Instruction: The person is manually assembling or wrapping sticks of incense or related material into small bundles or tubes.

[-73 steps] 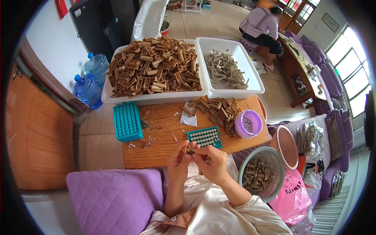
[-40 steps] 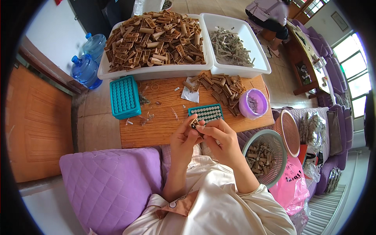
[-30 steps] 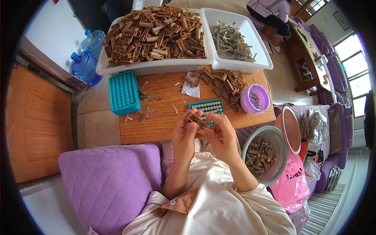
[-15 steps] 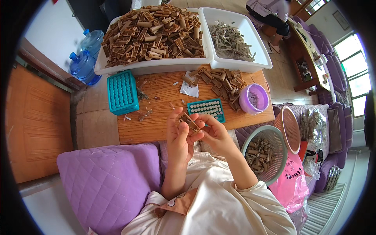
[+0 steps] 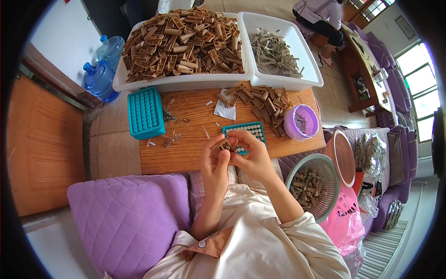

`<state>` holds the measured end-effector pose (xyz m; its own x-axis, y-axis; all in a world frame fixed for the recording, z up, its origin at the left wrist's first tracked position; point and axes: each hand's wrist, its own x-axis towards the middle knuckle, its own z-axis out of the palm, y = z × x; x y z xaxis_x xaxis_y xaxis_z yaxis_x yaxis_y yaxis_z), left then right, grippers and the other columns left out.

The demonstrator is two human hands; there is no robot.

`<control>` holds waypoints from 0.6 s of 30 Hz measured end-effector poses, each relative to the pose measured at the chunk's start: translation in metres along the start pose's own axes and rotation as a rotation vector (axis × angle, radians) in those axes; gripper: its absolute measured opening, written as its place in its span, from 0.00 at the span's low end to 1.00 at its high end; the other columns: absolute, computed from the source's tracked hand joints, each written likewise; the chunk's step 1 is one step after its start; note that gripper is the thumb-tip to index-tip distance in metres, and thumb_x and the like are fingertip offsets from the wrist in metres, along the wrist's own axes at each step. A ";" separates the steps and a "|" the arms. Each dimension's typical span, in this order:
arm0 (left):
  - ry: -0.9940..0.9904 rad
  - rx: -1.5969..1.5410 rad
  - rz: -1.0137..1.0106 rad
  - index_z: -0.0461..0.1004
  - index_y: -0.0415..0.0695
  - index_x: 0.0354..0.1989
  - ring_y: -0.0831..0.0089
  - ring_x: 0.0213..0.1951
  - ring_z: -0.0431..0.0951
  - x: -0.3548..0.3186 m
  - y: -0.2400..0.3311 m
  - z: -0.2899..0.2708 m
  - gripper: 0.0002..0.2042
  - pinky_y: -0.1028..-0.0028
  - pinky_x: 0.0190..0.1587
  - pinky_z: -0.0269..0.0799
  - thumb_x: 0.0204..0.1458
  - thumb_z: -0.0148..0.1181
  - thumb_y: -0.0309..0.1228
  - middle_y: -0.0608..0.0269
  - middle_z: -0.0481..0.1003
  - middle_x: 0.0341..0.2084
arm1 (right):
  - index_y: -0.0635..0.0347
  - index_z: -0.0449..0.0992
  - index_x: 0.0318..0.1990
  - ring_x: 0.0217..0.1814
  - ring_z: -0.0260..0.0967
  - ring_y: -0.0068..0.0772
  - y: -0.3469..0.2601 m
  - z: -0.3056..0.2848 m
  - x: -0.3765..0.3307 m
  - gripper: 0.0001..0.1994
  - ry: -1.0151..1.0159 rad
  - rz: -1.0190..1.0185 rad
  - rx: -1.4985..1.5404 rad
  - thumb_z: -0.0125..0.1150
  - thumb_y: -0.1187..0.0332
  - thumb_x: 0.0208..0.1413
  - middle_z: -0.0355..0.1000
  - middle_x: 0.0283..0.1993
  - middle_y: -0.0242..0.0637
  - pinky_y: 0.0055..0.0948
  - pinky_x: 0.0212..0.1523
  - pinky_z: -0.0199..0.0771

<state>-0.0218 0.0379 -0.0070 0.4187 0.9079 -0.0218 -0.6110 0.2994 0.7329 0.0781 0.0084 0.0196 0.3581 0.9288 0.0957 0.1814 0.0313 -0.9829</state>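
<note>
My left hand (image 5: 214,163) and my right hand (image 5: 251,156) meet over the near edge of a low wooden table (image 5: 186,149), both pinching one small brown block (image 5: 226,145) between the fingertips. Just behind the block lies a teal grid tray (image 5: 253,130) with pale round cells. A loose heap of brown blocks (image 5: 265,101) lies farther back on the table, to the right.
A bigger teal grid tray (image 5: 146,112) sits left on the table, a purple bowl (image 5: 301,122) right. Two white tubs hold brown blocks (image 5: 181,42) and grey scraps (image 5: 274,51). A basket (image 5: 310,185) stands at my right, water bottles (image 5: 100,74) far left. Another person (image 5: 320,18) sits beyond.
My head has tilted down, so the table has slid up in view. Both hands stay together on the small block, turning it slightly and shifting a little to the right.
</note>
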 end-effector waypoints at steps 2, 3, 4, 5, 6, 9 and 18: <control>0.019 0.057 0.025 0.60 0.38 0.48 0.74 0.41 0.70 -0.001 -0.003 0.003 0.14 0.76 0.42 0.69 0.52 0.46 0.22 0.55 0.69 0.39 | 0.67 0.68 0.41 0.37 0.68 0.26 0.001 -0.001 0.002 0.17 -0.006 0.035 -0.019 0.55 0.78 0.38 0.69 0.34 0.36 0.23 0.40 0.67; 0.040 0.116 0.047 0.60 0.37 0.48 0.75 0.40 0.70 -0.002 -0.004 0.004 0.14 0.77 0.41 0.69 0.52 0.46 0.21 0.55 0.70 0.39 | 0.68 0.68 0.41 0.36 0.68 0.25 0.002 -0.001 0.003 0.17 -0.005 0.071 -0.006 0.55 0.77 0.38 0.69 0.33 0.36 0.23 0.40 0.67; 0.037 0.115 0.048 0.60 0.37 0.48 0.75 0.40 0.70 -0.001 -0.004 0.005 0.14 0.77 0.41 0.69 0.52 0.46 0.21 0.55 0.70 0.39 | 0.68 0.68 0.40 0.35 0.68 0.24 0.002 -0.002 0.004 0.17 -0.004 0.106 0.007 0.55 0.77 0.38 0.69 0.32 0.36 0.23 0.39 0.67; 0.031 0.158 0.040 0.60 0.37 0.48 0.75 0.39 0.71 -0.001 -0.005 0.004 0.14 0.77 0.41 0.69 0.52 0.46 0.21 0.54 0.70 0.38 | 0.68 0.68 0.40 0.35 0.68 0.24 0.001 -0.004 0.004 0.17 -0.001 0.104 0.005 0.55 0.77 0.38 0.69 0.32 0.36 0.23 0.39 0.67; 0.028 0.202 0.034 0.60 0.37 0.48 0.75 0.38 0.71 0.000 -0.006 0.003 0.14 0.78 0.41 0.69 0.52 0.45 0.21 0.54 0.70 0.38 | 0.68 0.68 0.40 0.35 0.68 0.23 0.001 -0.005 0.005 0.16 -0.031 0.125 -0.053 0.55 0.76 0.39 0.70 0.32 0.36 0.23 0.39 0.68; 0.008 0.077 -0.087 0.60 0.38 0.48 0.71 0.38 0.73 0.002 -0.011 -0.002 0.15 0.76 0.39 0.72 0.52 0.48 0.26 0.55 0.70 0.38 | 0.68 0.69 0.40 0.35 0.67 0.22 -0.007 -0.010 0.006 0.15 -0.095 0.236 -0.083 0.55 0.75 0.41 0.70 0.32 0.36 0.23 0.38 0.68; -0.025 -0.059 -0.287 0.61 0.40 0.50 0.69 0.37 0.74 0.014 -0.014 -0.013 0.17 0.74 0.39 0.73 0.52 0.49 0.29 0.54 0.71 0.38 | 0.66 0.68 0.42 0.35 0.67 0.20 0.041 -0.070 0.007 0.13 -0.118 0.270 0.092 0.53 0.74 0.47 0.70 0.33 0.34 0.20 0.35 0.67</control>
<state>-0.0159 0.0501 -0.0264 0.5960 0.7765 -0.2047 -0.5033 0.5598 0.6583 0.1526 -0.0094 -0.0090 0.2725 0.9444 -0.1842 0.0089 -0.1939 -0.9810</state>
